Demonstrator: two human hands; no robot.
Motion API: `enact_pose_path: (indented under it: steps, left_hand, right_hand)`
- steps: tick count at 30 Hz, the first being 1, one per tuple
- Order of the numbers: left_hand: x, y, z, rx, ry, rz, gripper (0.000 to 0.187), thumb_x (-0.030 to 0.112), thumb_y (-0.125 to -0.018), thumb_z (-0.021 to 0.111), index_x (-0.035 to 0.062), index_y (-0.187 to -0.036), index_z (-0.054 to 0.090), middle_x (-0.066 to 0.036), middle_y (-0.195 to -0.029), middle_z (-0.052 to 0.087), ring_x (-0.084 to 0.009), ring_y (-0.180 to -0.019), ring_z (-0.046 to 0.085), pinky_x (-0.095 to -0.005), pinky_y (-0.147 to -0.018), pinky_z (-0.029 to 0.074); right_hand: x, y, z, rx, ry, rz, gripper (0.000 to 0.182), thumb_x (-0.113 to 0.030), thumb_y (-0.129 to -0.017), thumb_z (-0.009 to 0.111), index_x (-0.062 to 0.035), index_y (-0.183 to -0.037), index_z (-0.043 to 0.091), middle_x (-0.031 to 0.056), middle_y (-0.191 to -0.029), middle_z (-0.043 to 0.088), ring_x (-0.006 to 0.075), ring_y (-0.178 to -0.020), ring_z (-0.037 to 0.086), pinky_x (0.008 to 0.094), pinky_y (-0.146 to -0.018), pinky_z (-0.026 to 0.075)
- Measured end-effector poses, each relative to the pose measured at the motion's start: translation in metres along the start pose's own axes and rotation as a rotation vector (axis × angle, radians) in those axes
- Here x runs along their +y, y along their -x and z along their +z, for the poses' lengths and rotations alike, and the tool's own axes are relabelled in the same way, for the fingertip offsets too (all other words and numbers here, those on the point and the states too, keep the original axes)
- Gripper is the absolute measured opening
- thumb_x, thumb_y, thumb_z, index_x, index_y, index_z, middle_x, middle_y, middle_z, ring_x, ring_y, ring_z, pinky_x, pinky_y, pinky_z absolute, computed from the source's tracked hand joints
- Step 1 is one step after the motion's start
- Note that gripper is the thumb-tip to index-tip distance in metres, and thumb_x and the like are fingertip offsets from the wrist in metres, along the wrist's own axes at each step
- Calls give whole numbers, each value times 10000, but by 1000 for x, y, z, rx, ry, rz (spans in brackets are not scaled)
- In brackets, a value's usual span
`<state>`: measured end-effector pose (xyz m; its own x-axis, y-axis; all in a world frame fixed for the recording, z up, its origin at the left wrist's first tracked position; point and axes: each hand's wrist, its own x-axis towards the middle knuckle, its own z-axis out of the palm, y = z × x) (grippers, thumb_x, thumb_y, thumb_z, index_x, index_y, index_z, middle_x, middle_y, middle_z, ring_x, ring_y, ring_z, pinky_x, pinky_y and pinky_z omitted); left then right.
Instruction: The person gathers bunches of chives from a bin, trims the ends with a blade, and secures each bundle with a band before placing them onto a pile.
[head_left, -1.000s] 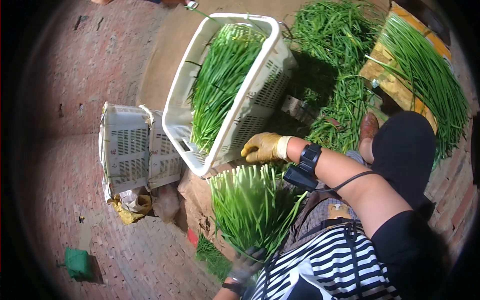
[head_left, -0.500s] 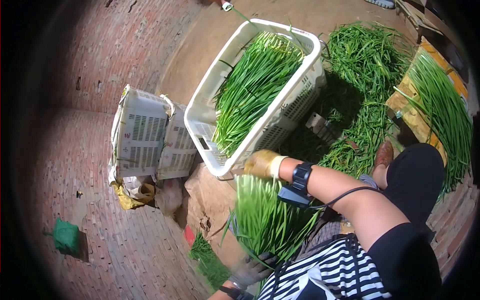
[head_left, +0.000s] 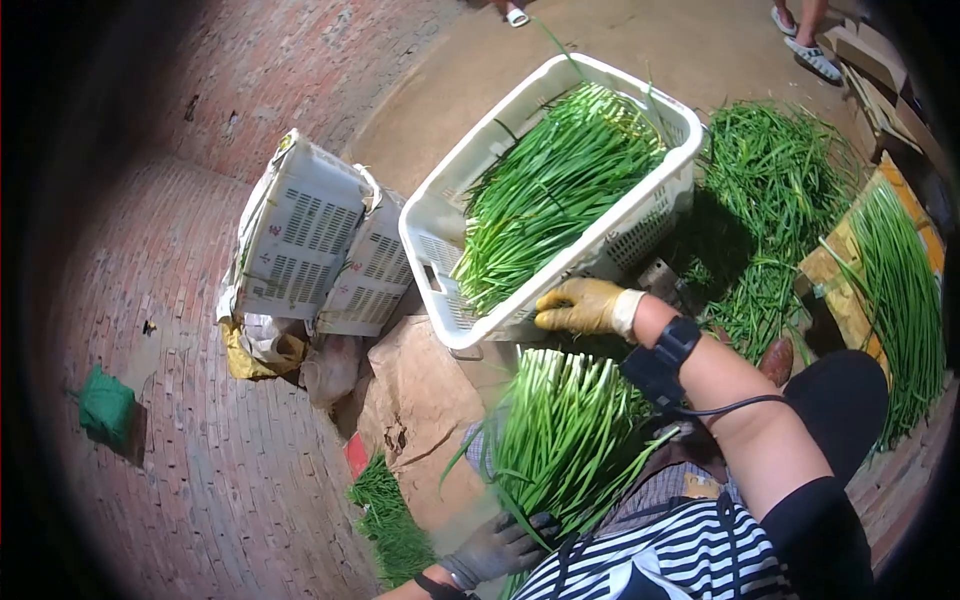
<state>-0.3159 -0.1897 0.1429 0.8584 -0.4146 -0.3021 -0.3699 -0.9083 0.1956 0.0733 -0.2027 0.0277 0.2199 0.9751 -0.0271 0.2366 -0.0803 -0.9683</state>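
A bundle of green chives (head_left: 555,430) rests upright on my lap, its pale cut ends at the top. My left hand (head_left: 500,548), in a grey glove, is closed around the leafy lower end; some fingers are hidden behind leaves. Just above the cut ends is my right hand (head_left: 588,306) in a yellow glove, beside the outer wall of a white plastic crate (head_left: 560,305). Its fingers are loosely bent and apart, with nothing visible in them. More chives (head_left: 560,185) lie in layers inside the crate.
Loose green leaves (head_left: 775,190) are heaped right of the crate. Chives (head_left: 890,290) lie on a yellow sheet at far right. White crates (head_left: 305,235) stand at left, near brown paper (head_left: 420,390) and a green packet (head_left: 107,408). Other people's feet (head_left: 812,58) show at the top.
My right hand has lifted off the bundle's cut ends and its fingers have loosened. My left hand stays at the leafy end. The view has shifted, showing more feet at the top.
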Motion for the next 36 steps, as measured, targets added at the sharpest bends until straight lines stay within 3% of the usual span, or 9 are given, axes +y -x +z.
enact_pose_path:
  steps: [4,8,13,17,18,20,26,30,36]
  left_hand:
    - [0,-1,-7,-33,-17,32,239,169,-731,567,187,-961,630,8,-1286,569,-208,-1282,464,-420,-1049,368]
    - [0,1,-10,-26,30,17,266,150,-736,559,165,-992,631,-2,-1280,572,-219,-1292,457,-432,-1049,371]
    - [0,7,3,-11,3,25,265,156,-753,559,157,-1009,626,-18,-1289,562,-231,-1296,453,-432,-1027,397]
    - [-1,6,-1,-20,47,34,237,166,-765,556,158,-992,624,-21,-1306,548,-232,-1301,445,-420,-1011,410]
    - [-1,6,-1,-36,33,37,234,166,-766,555,159,-990,622,-22,-1309,546,-231,-1303,443,-417,-1003,415]
    - [-1,7,-1,-66,3,38,228,167,-767,553,160,-985,620,-23,-1313,543,-228,-1307,439,-412,-989,423]
    - [0,9,4,-23,7,32,235,165,-762,557,172,-990,617,-17,-1307,550,-219,-1303,443,-408,-964,429]
    - [0,8,-1,32,1,28,230,158,-756,559,168,-978,618,-16,-1294,560,-214,-1293,455,-393,-962,426]
    - [-1,3,-1,2,5,33,270,146,-738,570,165,-999,635,-8,-1262,581,-205,-1271,477,-404,-999,414]
  right_hand:
    - [-32,-13,30,-303,73,157,497,-455,-814,696,-34,-1077,683,108,-998,702,196,-924,646,303,-874,482]
    - [6,-17,40,176,-214,-169,188,-230,-874,652,-54,-875,718,81,-897,703,187,-842,646,317,-792,503]
    - [-12,10,-29,993,765,-26,322,-269,-717,692,-96,-988,673,151,-965,636,347,-890,616,423,-775,514]
    - [-39,17,10,-7,617,-61,623,-691,-781,525,-114,-843,751,147,-881,685,346,-874,640,440,-802,508]
    - [-43,18,22,-201,662,82,547,-631,-789,576,-120,-865,753,100,-1214,622,328,-1242,439,386,-1018,373]
    - [-23,17,37,-243,535,-19,451,-528,-778,632,-96,-844,744,103,-1169,647,309,-1167,517,389,-964,423]
    - [14,29,9,565,701,-91,195,-298,-734,638,-118,-673,679,103,-769,657,319,-783,625,451,-735,487]
    - [23,44,-19,843,831,-71,304,-116,-776,617,-144,-1079,631,100,-936,633,320,-860,613,435,-741,495]
    - [27,42,-11,532,17,65,213,-220,-908,577,-96,-1049,677,91,-908,699,204,-807,665,316,-741,514]
